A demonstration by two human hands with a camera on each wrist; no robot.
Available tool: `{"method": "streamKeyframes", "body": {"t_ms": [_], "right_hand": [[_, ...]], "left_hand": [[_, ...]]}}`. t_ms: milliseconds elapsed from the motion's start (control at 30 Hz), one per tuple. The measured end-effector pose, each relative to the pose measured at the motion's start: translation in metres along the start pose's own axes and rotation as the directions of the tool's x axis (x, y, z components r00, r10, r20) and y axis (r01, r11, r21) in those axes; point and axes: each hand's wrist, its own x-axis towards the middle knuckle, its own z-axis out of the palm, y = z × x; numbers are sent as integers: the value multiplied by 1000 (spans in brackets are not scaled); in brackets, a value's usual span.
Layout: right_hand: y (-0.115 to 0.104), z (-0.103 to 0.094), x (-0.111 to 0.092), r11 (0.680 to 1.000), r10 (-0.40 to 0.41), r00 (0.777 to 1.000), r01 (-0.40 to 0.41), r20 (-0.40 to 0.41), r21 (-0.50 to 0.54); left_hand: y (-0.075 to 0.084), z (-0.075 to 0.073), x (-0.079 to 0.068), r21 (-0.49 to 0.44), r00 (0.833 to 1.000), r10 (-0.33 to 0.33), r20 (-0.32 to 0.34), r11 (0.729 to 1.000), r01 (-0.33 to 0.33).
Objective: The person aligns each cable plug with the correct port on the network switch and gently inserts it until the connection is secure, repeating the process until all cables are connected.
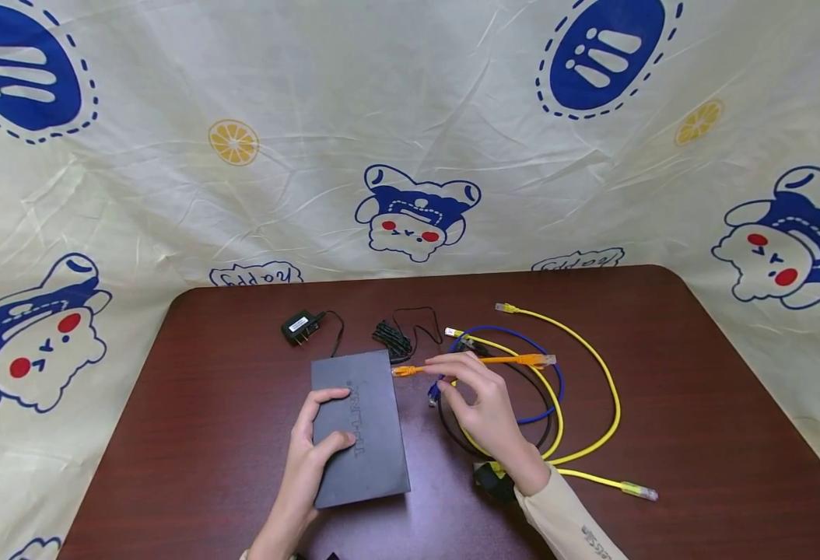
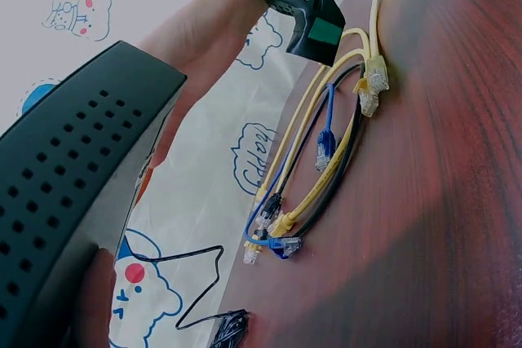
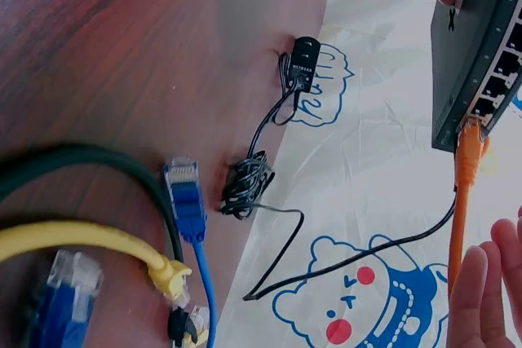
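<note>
A dark grey TP-LINK network switch (image 1: 375, 467) is held tilted over the table by my left hand (image 1: 305, 455), thumb and a finger on its lettered face. Its row of ports (image 3: 497, 83) faces right. An orange network cable (image 3: 461, 226) has one plug in the end port, seen close up in the right wrist view. My right hand (image 1: 483, 404) is beside that plug, its fingertips (image 3: 469, 283) right at the cable with thumb and index finger apart. The cable's other plug (image 1: 546, 360) sticks out beyond the hand. A thin black cord (image 3: 391, 242) leads from behind the switch.
Yellow (image 1: 613, 389), blue (image 1: 522, 333) and black network cables lie loosely coiled on the right of the brown table (image 1: 193, 435). A black power adapter (image 1: 300, 327) and a bundled cord (image 1: 390, 336) lie behind the switch. A printed cloth (image 1: 298, 78) hangs at the back.
</note>
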Motion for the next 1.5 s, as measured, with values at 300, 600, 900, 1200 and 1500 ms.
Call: {"method": "streamKeyframes", "body": {"t_ms": [300, 600, 900, 1200, 1500], "right_hand": [[3, -6, -10, 1000, 26, 1000, -26, -2, -9], [8, -12, -22, 996, 80, 996, -81, -27, -41], [15, -14, -28, 977, 195, 981, -196, -19, -87], [22, -10, -33, 935, 334, 941, -324, 47, -145], [25, -4, -35, 865, 482, 869, -452, 114, -216]], "left_hand": [[0, -1, 1, -11, 1000, 3, 2, 1000, -3], [1, -2, 2, 19, 1000, 28, -1, 999, -28], [3, -2, 0, 21, 1000, 30, 0, 999, -30], [2, -2, 0, 1, 1000, 28, 6, 1000, -28], [2, -2, -1, 1, 1000, 22, 3, 1000, -22]]}}
